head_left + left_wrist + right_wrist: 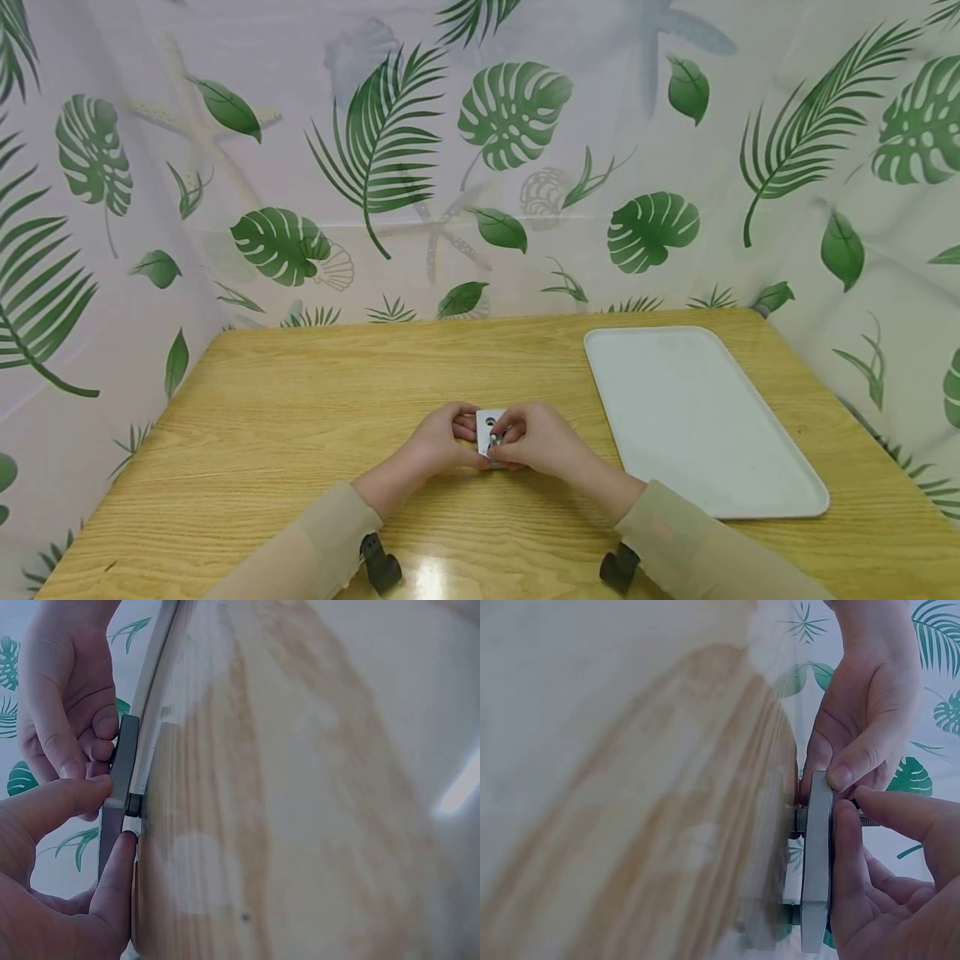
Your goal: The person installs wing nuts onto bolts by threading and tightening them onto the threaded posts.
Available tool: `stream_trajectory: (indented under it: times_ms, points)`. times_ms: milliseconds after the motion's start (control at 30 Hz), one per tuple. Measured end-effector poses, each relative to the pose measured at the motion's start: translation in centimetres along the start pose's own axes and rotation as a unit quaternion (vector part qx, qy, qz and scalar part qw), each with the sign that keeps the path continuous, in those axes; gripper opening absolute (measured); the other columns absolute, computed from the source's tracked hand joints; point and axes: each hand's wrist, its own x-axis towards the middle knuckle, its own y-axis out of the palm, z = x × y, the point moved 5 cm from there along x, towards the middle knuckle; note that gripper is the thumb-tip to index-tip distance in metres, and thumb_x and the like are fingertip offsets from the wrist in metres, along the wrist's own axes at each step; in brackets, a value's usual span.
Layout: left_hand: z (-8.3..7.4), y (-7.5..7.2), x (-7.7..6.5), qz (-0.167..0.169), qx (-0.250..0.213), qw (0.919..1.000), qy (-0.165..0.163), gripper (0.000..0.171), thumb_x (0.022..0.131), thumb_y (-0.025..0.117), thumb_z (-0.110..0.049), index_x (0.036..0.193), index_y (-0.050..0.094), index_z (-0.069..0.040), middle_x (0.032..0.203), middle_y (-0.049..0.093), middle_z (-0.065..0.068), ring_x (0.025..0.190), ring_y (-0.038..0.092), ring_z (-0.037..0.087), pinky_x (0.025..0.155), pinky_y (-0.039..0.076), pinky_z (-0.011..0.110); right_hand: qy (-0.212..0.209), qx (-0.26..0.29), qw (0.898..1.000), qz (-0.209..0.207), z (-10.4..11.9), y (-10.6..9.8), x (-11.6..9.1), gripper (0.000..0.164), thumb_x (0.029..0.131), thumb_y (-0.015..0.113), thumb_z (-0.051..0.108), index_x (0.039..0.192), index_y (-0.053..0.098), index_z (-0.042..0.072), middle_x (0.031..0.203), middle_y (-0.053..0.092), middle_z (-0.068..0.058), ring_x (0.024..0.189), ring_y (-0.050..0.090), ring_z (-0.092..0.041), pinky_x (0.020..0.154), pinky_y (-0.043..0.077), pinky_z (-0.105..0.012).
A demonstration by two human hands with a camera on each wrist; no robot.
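Just in front of the person, a small flat metal plate [483, 423] with a round hole sits between the two hands. The left hand [438, 439] grips its left edge, thumb on the near side. From the right, the fingertips of the right hand [543, 437] pinch a small threaded bolt [868, 821] against the plate's face. The right wrist view has the plate edge-on [819, 862], with dark bolt heads [799, 823] sticking out below it on the tabletop side. Fingers hide much of the plate and most of the bolt.
A white rectangular tray [697, 417] lies to the right on the wooden table [300, 400]. Behind and beside the table hangs a leaf-patterned cloth [420, 167]. Dark camera straps [381, 567] sit at both wrists.
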Motion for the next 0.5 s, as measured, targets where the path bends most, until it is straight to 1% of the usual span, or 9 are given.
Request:
stream_trajectory:
  times_ms: [167,333,500]
  points:
    - [-0.02,-0.01,-0.02,0.002,-0.002,1.0000,0.001,0.078,0.077,0.089,0.007,0.147,0.054,0.005,0.120,0.068,0.015,0.107,0.065,0.021,0.095,0.056,0.034,0.004,-0.038,0.999,-0.022,0.02,-0.19,-0.09,0.017,0.087,0.087,0.011,0.093,0.075,0.001,0.073,0.073,-0.003,0.059,0.063,-0.006,0.055,0.053,-0.023]
    - [0.03,-0.02,0.02,0.000,-0.003,1.0000,-0.001,0.078,0.077,0.089,0.007,0.147,0.054,0.004,0.121,0.067,0.014,0.106,0.065,0.020,0.094,0.056,0.033,0.009,-0.049,0.998,-0.033,0.05,-0.39,-0.27,0.016,0.088,0.087,0.013,0.085,0.073,0.005,0.069,0.071,-0.002,0.058,0.061,-0.007,0.054,0.052,-0.022]
    - [0.04,-0.04,0.04,0.000,-0.002,1.0000,-0.001,0.078,0.076,0.089,0.007,0.146,0.054,0.004,0.119,0.067,0.013,0.105,0.064,0.020,0.093,0.055,0.032,-0.012,-0.062,0.998,-0.032,0.09,-0.55,-0.42,0.018,0.088,0.087,0.013,0.080,0.073,0.006,0.064,0.068,-0.001,0.056,0.059,-0.006,0.053,0.049,-0.022]
